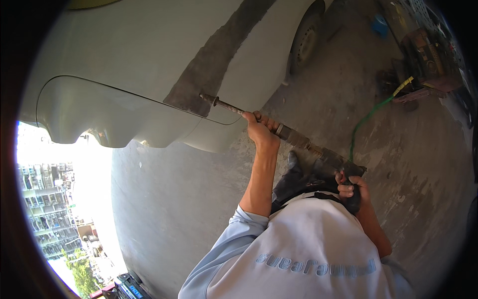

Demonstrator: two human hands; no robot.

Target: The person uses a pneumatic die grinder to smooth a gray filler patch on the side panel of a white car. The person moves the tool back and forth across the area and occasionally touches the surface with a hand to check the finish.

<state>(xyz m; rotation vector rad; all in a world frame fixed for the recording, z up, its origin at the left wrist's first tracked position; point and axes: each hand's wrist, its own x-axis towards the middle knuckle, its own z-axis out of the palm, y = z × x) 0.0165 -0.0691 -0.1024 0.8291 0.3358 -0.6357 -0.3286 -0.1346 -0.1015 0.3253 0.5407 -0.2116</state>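
Observation:
I hold a long pistol-grip tool, which looks like a dent puller, slanting from my waist up towards the side of a pale vehicle. My left hand wraps around its thin metal rod, just ahead of the thicker body. At the rear, my right hand grips the black handle, fingers near a red trigger. The rod's collared tip reaches a dark, bared patch on the body panel, above a curved seam; whether it touches, I cannot tell.
A green hose runs from the tool's rear to cluttered equipment on the right. A vehicle wheel and a blue container stand further off. Stained concrete floor lies below. A dark vehicle shows at lower left.

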